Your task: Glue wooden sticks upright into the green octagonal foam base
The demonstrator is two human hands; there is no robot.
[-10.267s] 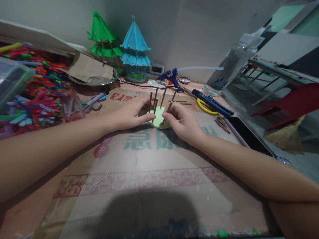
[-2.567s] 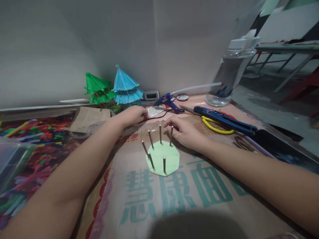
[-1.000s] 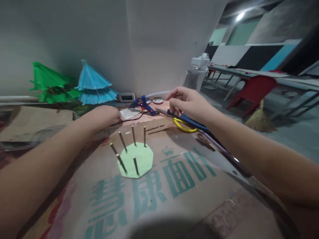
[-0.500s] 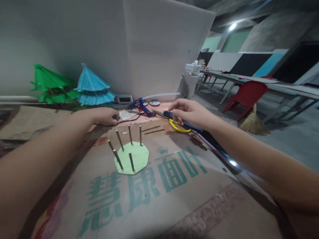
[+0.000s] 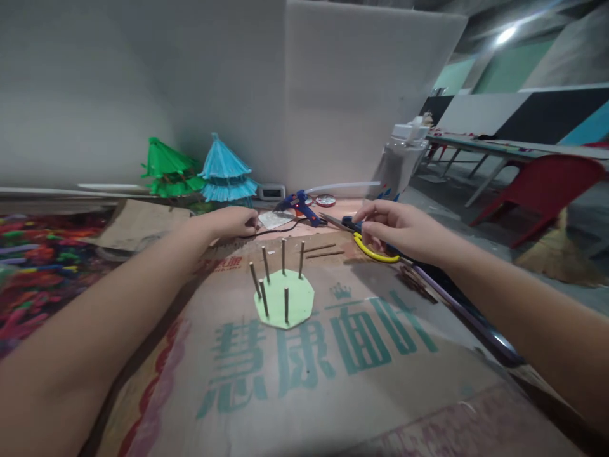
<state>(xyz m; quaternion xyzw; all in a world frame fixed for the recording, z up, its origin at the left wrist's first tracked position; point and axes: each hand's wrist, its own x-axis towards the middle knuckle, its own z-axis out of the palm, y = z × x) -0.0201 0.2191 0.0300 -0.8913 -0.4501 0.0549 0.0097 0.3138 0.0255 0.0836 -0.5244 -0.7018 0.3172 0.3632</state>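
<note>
A pale green card disc (image 5: 295, 306) lies on the printed cardboard sheet (image 5: 304, 374), with several thin brown sticks (image 5: 283, 255) standing upright in it. My left hand (image 5: 233, 222) rests closed beyond the disc, on the black cord (image 5: 276, 229) of the blue glue gun (image 5: 299, 206); what its fingers grip is hidden. My right hand (image 5: 399, 230) hovers with curled fingers over the yellow and blue pliers (image 5: 375, 252), touching their handles. Two loose sticks (image 5: 323, 251) lie between the disc and the pliers.
Green (image 5: 164, 168) and blue (image 5: 227, 174) paper pagoda models stand at the back wall. A clear water bottle (image 5: 397, 165) stands at the right rear. Colourful pipe cleaners (image 5: 33, 254) fill the left. A dark slab (image 5: 457, 298) lies along the right edge.
My right hand has come down from above the pliers onto their handles. My left hand stays on the cord. The view has swung back to the left.
</note>
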